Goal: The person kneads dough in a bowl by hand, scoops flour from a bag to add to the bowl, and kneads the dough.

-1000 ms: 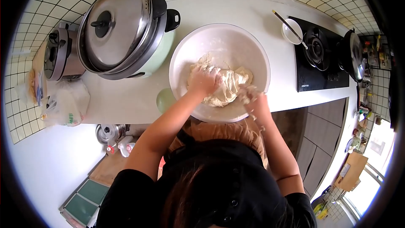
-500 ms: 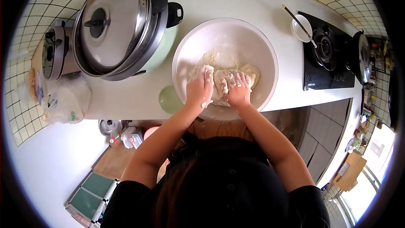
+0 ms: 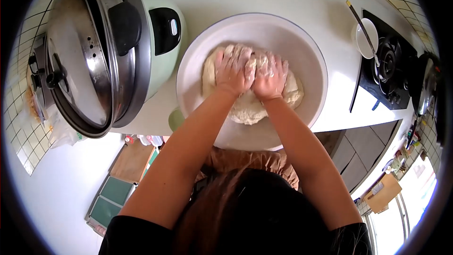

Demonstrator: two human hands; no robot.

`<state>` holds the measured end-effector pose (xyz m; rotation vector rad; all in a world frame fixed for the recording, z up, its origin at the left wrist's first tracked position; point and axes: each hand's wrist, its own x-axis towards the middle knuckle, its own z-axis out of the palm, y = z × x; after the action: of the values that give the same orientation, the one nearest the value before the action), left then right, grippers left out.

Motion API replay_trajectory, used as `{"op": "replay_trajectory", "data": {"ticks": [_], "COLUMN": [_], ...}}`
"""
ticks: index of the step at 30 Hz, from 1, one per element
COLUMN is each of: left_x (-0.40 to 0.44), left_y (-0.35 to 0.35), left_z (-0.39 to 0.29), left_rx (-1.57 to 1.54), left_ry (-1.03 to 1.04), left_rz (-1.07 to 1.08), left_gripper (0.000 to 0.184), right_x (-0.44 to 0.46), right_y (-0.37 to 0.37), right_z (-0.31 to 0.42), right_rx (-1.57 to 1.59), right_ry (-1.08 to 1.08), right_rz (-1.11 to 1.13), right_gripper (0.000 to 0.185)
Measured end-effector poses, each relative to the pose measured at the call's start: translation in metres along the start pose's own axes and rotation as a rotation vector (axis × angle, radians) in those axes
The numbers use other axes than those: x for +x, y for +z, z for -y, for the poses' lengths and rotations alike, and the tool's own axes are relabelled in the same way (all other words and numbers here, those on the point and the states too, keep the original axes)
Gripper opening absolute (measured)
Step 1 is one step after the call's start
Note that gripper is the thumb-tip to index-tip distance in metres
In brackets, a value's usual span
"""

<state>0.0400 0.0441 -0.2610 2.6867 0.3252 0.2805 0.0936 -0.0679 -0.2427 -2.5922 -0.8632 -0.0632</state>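
A pale, rough-surfaced lump of dough (image 3: pixel 247 111) lies in a large white bowl (image 3: pixel 315 66) on the counter. My left hand (image 3: pixel 232 70) presses down on the upper left part of it, fingers stretched out and pointing away from me. Right beside it, my right hand (image 3: pixel 270 76) also rests on the dough, its fingers extended over the far side. Flour or sticky dough coats the fingers of both hands. The dough under the palms is hidden.
Left of the bowl stands a large pot (image 3: pixel 80 56) with a steel lid, on a pale green appliance (image 3: pixel 160 68). A light green round object (image 3: pixel 176 119) is partly under the bowl. To the right are a small bowl (image 3: pixel 365 42) with chopsticks (image 3: pixel 361 26) and a black stove (image 3: pixel 401 68).
My left hand has gone from the dough's left side to its top, beside the right hand. Both hands now press farther forward. The dough looks wider, and the view has shifted closer.
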Motion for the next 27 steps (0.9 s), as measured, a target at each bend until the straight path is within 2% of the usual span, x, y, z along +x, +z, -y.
{"op": "replay_trajectory", "data": {"ticks": [2, 3, 6, 7, 10, 12, 14, 16, 17, 19, 20, 21, 22, 23, 24, 26, 27], "left_x": [0.034, 0.041, 0.067, 0.063, 0.06, 0.056, 0.048, 0.032, 0.023, 0.019, 0.024, 0.03, 0.035, 0.035, 0.031, 0.019, 0.012], "left_y": [0.004, 0.003, -0.006, -0.003, -0.015, -0.031, -0.048, -0.038, -0.041, -0.086, -0.113, -0.143, -0.166, -0.173, -0.161, -0.164, -0.156], "left_z": [0.005, 0.002, -0.004, -0.003, -0.004, -0.005, 0.006, 0.025, 0.026, -0.002, -0.019, -0.028, -0.03, -0.024, -0.015, 0.003, 0.013], "left_rx": [0.045, 0.032, 0.008, 0.002, -0.187, -0.377, -0.795, -1.077, -1.177, -1.331, -1.405, -1.334, -1.261, -1.287, -1.516, -1.381, -1.306], "left_ry": [0.07, 0.063, 0.041, 0.014, -0.146, -0.236, -0.527, -0.643, -0.493, -0.533, -0.554, -0.459, -0.364, -0.407, -0.526, -0.558, -0.469], "left_rz": [0.0, 0.064, 0.163, 0.174, 0.362, 0.434, 0.597, 0.55, 0.477, 0.305, 0.217, 0.185, 0.149, 0.055, -0.035, -0.105, -0.1], "left_gripper": [0.034, 0.035, 0.036, 0.037, 0.044, 0.047, 0.055, 0.06, 0.066, 0.062, 0.06, 0.065, 0.071, 0.066, 0.056, 0.05, 0.049], "right_x": [0.013, 0.024, 0.027, 0.026, 0.047, 0.051, 0.072, 0.089, 0.095, 0.105, 0.106, 0.106, 0.106, 0.106, 0.096, 0.076, 0.08], "right_y": [0.015, 0.005, 0.015, 0.012, 0.002, -0.038, -0.058, -0.058, -0.054, -0.034, -0.019, -0.011, -0.005, 0.002, 0.004, 0.01, 0.006], "right_z": [-0.003, 0.002, -0.003, -0.007, -0.04, -0.063, -0.07, -0.071, -0.066, -0.05, -0.036, -0.018, 0.004, 0.025, 0.042, 0.077, 0.082], "right_rx": [-0.093, -0.007, -0.06, 0.041, 0.117, 0.527, 0.523, 0.424, 0.332, 0.357, 0.476, 0.338, 0.235, 0.128, 0.063, -0.044, -0.025], "right_ry": [0.132, 0.269, 0.339, 0.373, 0.338, 0.006, -0.033, -0.129, -0.2, -0.25, -0.231, -0.309, -0.291, -0.28, -0.205, -0.035, -0.01], "right_rz": [-0.077, 0.03, 0.019, 0.165, 0.842, 0.709, 0.726, 0.66, 0.595, 0.591, 0.651, 0.719, 0.783, 0.849, 0.745, 0.545, 0.691], "right_gripper": [0.029, 0.028, 0.029, 0.035, 0.041, 0.039, 0.036, 0.033, 0.032, 0.032, 0.034, 0.039, 0.044, 0.049, 0.052, 0.06, 0.064]}}
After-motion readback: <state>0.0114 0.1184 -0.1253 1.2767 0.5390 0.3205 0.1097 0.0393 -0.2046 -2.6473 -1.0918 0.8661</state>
